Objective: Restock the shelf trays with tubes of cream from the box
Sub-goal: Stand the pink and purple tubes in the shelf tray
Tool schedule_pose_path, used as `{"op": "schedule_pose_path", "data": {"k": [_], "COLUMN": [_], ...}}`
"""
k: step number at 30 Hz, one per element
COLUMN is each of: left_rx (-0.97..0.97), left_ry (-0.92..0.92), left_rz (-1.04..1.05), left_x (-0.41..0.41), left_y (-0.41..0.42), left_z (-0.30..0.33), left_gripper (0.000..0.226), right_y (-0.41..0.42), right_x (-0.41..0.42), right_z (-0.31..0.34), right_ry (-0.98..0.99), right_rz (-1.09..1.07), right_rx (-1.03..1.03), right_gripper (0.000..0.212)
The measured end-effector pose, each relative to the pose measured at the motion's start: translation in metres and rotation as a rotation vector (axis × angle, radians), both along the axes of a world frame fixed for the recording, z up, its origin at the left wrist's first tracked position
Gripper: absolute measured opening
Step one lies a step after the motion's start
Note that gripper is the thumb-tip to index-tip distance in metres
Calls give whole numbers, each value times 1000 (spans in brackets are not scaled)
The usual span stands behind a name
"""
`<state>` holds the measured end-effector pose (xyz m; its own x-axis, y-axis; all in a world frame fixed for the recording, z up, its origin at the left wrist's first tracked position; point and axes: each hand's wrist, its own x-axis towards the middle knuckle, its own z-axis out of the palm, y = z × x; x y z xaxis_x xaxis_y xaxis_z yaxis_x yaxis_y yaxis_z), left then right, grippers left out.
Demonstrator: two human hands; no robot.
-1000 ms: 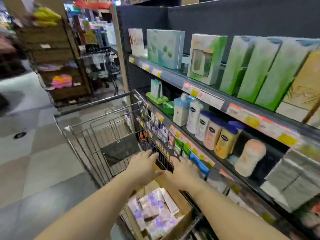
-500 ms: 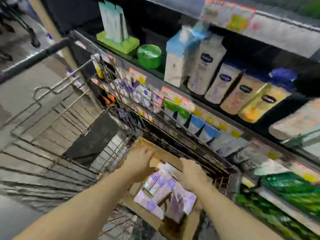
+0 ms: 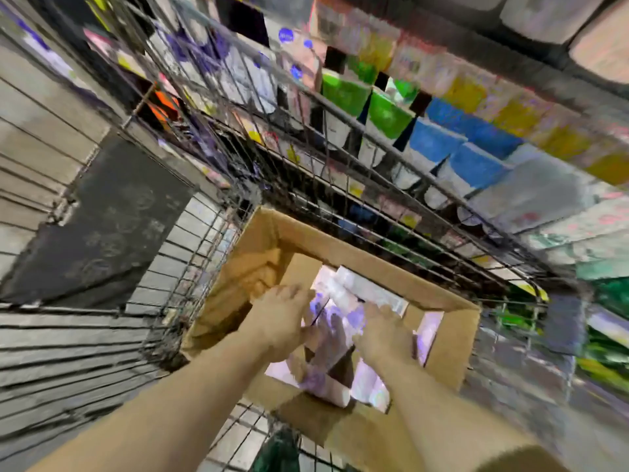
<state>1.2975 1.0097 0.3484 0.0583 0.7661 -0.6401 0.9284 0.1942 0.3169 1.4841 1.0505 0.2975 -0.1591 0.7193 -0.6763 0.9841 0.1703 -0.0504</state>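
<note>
Since half a second ago, both of my hands have dropped deeper into the box and my view has tipped down steeply, so the upper shelf is out of frame.

Left hand (image 3: pixel 284 320): inside the box, palm down, fingers together and curled over the pale packs. Blur stops me from telling whether it has closed on one.

Right hand (image 3: pixel 384 332): just beside the left, also palm down on the packs, fingers bent. I cannot tell whether anything is pinched.

Tubes of cream (image 3: pixel 343 294): white and lilac cartons, lying loose and crosswise in the box, under and between both hands. More show below my wrists.

Box (image 3: pixel 452 349): brown cardboard, flaps open, seated in the cart against its shelf-side wall.

Cart (image 3: pixel 340 155): wire mesh, pushed up beside the shelving. A dark flat panel (image 3: pixel 102 226) lies on its left part, apart from the box.

Shelf trays (image 3: pixel 442 141): seen through the cart wires, carrying green-topped, blue-topped and yellow packs in a row. All smeared by motion, labels unreadable.

Floor (image 3: pixel 30 356): grey tiles, visible through the mesh at left.
</note>
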Motion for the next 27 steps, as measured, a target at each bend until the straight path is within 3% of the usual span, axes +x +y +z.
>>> {"op": "schedule_pose_path", "data": {"k": [2,6,12,16,18,20,23,25,27], "left_rx": [7,19,0,-90,-102,-126,-143,-147,-161], "left_ry": [0,-7,-34,-120,-125,-96,-48,-52,-74], "left_rz": [-15,-10,-34,153,226,297,445,540,595], "left_x": [0,0,-1,-8,-19,-32,-48,-54,-56], "left_y": [1,3,4,1,-1,-3,-10,-16,-21], "left_z": [-3,0,14,18,17,16,12,6,0], "left_gripper": [64,68,74,30,19,20,28,35,42], "right_y": [4,13,23,27,23,16,-3,-26,-50], "right_x": [4,9,-12,-29,-31,-29,-16,-9,-5], "right_z": [-2,14,48,59,56,53,32,16,4], "right_ry": [-30,2,298,501,529,478,351,271,204], "right_rz": [10,115,400,492,433,209,-34,-4,90], "right_rx": [-20,-61,125,226,333,340,49,-292,-485], "right_gripper": [34,40,51,49,56,62,50,40,37]}}
